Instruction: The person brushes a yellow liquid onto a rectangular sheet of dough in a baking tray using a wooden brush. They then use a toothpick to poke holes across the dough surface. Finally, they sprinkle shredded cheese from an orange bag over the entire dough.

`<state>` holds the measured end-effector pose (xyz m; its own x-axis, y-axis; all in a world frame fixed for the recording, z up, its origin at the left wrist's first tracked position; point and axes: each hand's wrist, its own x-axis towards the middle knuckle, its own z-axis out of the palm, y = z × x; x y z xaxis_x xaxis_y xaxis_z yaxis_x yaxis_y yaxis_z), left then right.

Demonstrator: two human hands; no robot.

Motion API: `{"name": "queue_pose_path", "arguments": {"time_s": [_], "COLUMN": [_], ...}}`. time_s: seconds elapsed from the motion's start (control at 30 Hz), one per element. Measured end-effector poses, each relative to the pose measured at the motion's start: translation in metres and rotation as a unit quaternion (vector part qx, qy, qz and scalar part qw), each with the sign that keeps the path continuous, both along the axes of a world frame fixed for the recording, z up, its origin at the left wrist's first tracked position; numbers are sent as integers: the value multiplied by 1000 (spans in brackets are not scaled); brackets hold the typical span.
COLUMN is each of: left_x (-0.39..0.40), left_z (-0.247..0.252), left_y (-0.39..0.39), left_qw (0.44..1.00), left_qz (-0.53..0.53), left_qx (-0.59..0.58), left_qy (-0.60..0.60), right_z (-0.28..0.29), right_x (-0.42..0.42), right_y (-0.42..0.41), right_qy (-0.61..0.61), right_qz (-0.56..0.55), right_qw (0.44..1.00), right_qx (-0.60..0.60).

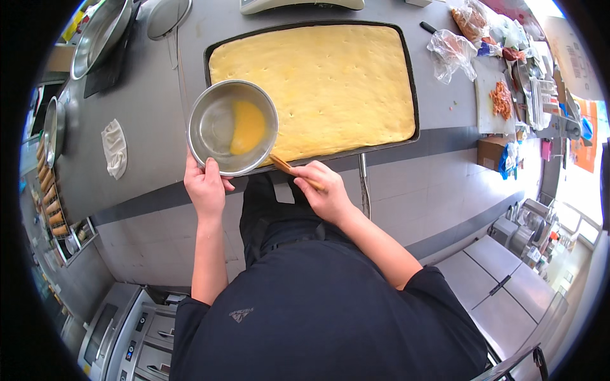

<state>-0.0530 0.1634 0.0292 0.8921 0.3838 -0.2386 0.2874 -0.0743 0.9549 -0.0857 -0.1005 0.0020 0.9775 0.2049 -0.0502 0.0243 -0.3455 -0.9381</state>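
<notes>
My left hand (206, 183) grips the near rim of a round metal bowl (209, 119), thumb up against its side. The bowl is tilted, and yellow beaten egg (249, 127) pools in its right half. It hangs over the lower-left corner of a dark baking tray (416, 105). A flat sheet of pale yellow dough (324, 85), dotted with small holes, fills that tray. In my right hand (324, 189) is a brush with a wooden handle (282, 164). The brush points at the tray's near edge beside the bowl; its bristles are hidden behind the bowl.
A crumpled white cloth (114, 149) and a fine sieve (167, 19) lie on the grey worktop (147, 105) at left. Behind the tray stands a scale (302, 5). At right are a plastic bag (450, 55) and a cutting board (486, 109) with chopped orange-red food (501, 100).
</notes>
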Motion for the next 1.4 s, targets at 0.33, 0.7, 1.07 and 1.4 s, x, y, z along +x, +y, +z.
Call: {"name": "queue_pose_path", "arguments": {"time_s": [0.33, 0.7, 1.07, 1.4], "left_x": [-4, 6, 4, -18], "left_z": [-5, -2, -3, -32], "left_y": [-4, -20, -14, 23], "left_qw": [1000, 998, 998, 992], "left_qz": [8, -46, -34, 25], "left_qx": [-20, -33, -54, -111], "left_qy": [-1, 6, 26, 60], "right_z": [-16, 11, 4, 56], "right_x": [17, 4, 57, 38], "right_y": [-203, -133, -220, -52], "right_qy": [-62, -95, -143, -1], "right_qz": [-303, -62, -228, -125], "right_qw": [935, 969, 911, 991], "right_qx": [-171, -221, -313, 51]}}
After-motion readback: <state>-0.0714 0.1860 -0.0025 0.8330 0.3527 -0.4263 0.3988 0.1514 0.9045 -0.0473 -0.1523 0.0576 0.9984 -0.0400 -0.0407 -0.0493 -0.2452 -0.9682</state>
